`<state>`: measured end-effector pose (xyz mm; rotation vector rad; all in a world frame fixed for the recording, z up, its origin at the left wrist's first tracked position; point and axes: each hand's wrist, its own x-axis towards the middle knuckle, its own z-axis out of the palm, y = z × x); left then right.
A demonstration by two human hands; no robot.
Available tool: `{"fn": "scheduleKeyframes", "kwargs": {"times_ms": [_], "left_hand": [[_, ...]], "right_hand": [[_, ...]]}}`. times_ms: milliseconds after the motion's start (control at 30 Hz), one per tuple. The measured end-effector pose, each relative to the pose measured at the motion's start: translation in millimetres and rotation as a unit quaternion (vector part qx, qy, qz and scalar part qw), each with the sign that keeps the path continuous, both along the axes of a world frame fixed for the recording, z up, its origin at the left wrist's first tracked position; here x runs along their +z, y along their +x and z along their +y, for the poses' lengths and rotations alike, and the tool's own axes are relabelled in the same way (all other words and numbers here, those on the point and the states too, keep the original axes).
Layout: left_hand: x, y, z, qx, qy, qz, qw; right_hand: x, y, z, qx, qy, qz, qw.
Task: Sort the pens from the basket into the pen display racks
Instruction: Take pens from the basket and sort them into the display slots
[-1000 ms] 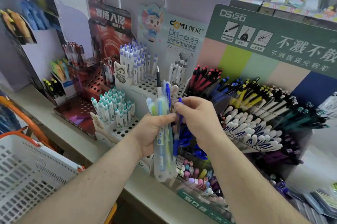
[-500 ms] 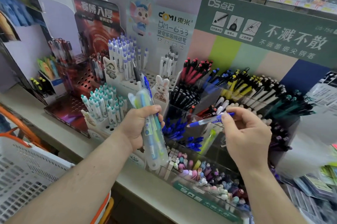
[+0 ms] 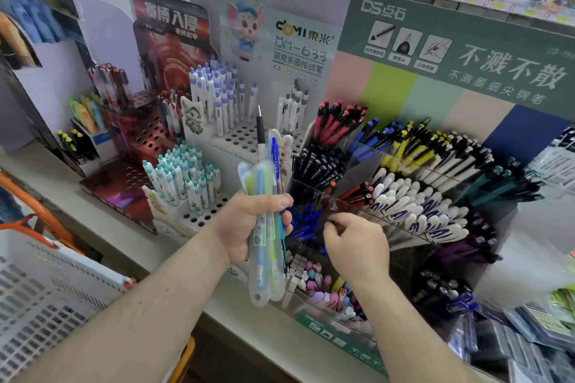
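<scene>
Both hands work in front of the racks: the left hand (image 3: 249,227) is clenched round a bundle of pens (image 3: 267,220), upright, with a blue-capped pen and a black-tipped one sticking out above clear packets of blue and green pens; the right hand (image 3: 357,245) reaches, fingers curled, into the blue-pen compartment (image 3: 306,220) of the clear rack, and whether it holds a pen I cannot tell. At the near left stands a white basket (image 3: 46,298) with orange handles; its contents are out of sight. Farther along the bench (image 3: 102,227) a red perforated rack (image 3: 137,146) holds a few dark pens at its far end, most holes bare. Next, a white stepped rack (image 3: 236,139) carries teal-capped pens (image 3: 183,180) on the near tier and purple-capped pens (image 3: 217,96) on the far tier, plus some grey-capped ones. Right of that, the clear divided rack (image 3: 404,171) holds red-topped, black, blue, yellow, white and dark green pens in separate compartments. Its near tray (image 3: 323,289) is filled with pastel pieces, too blurred to identify.
</scene>
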<state>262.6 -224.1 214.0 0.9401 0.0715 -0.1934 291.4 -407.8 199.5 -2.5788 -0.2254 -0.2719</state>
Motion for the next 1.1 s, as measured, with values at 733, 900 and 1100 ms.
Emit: {"fn": "scheduleKeyframes", "kwargs": {"times_ms": [733, 900, 1100], "left_hand": [[2.5, -3.5, -23.6, -0.08, 0.126, -0.01, 0.989], [-5.8, -5.7, -29.2, -0.047, 0.06, 0.028, 0.997], [-5.3, -1.3, -32.7, 0.064, -0.012, 0.059, 0.996]], "right_hand": [[63.9, 8.7, 28.7, 0.076, 0.345, 0.147, 0.924], [60.5, 5.6, 18.2, 0.065, 0.419, 0.164, 0.891], [64.4, -2.3, 3.0, 0.029, 0.5, 0.028, 0.865]]}}
